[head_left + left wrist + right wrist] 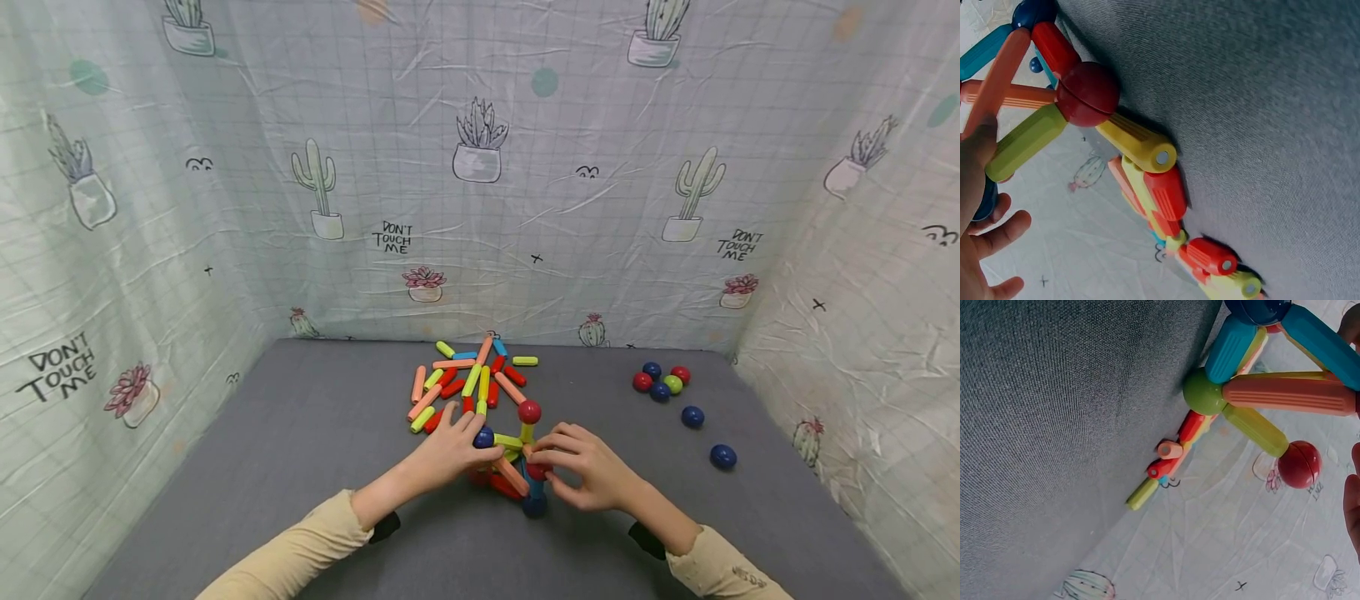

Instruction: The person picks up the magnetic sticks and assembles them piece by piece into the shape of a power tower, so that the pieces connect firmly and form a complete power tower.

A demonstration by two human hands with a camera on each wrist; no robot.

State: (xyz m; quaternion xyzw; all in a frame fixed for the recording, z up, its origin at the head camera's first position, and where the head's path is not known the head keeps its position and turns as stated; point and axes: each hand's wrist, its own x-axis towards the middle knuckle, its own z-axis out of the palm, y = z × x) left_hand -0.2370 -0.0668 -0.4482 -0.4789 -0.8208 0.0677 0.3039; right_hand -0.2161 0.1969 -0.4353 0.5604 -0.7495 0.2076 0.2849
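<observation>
A pale cloth [525,212] with cactus pictures hung around the gray counter [300,467]. On the counter, between your two hands and near you, stood a frame [510,442] made of bright sticks and balls. Your left hand [453,446] held it at a dark blue ball [483,437], finger and thumb bent close around it. The thumb lay by an orange stick [512,476]. Your right hand [592,468] held a red ball [537,472] on the other side, with its thumb and fingers curved in. Another red ball, the top ball [529,412], sat on a short lime stick. Low down nearest you was one more blue ball, the bottom ball [534,506]. The right wrist view showed a green ball [1204,392] that joined blue, orange and lime sticks. Lots of loose sticks [471,381] lay in a messy bunch just behind the frame. Far to the right, five loose balls [660,392] huddled together, and two blue ones sat nearer you. You wore cream sleeves [307,542].
</observation>
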